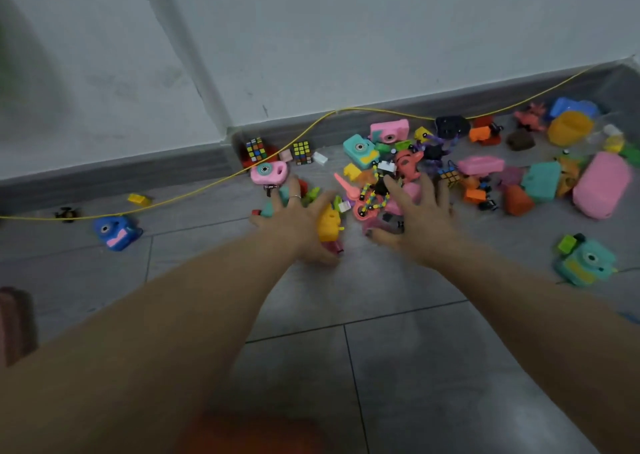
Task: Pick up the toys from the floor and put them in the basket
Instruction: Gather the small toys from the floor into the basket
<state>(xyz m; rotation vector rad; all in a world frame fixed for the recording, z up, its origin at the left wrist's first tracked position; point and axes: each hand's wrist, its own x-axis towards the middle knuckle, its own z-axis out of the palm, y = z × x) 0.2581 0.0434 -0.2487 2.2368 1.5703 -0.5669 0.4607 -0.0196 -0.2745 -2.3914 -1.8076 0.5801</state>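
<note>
Many small colourful toys lie scattered on the grey tiled floor along the wall. Both my arms reach into the pile. My left hand [297, 221] lies spread with straight fingers over small toys, beside a yellow toy [328, 225]. My right hand [417, 214] is spread too, fingers over a pink toy and a beaded chain toy [370, 197]. Neither hand grips anything that I can see. Pink toy cameras [268, 172] [389, 130], a teal camera [360, 149] and puzzle cubes [301, 152] sit just beyond my fingers. No basket is in view.
A yellow cord [207, 187] runs along the grey skirting board. A blue toy [116, 232] lies apart at the left, a teal camera [585, 261] apart at the right. A large pink case [602, 185] sits far right. Bare tiles stretch toward me.
</note>
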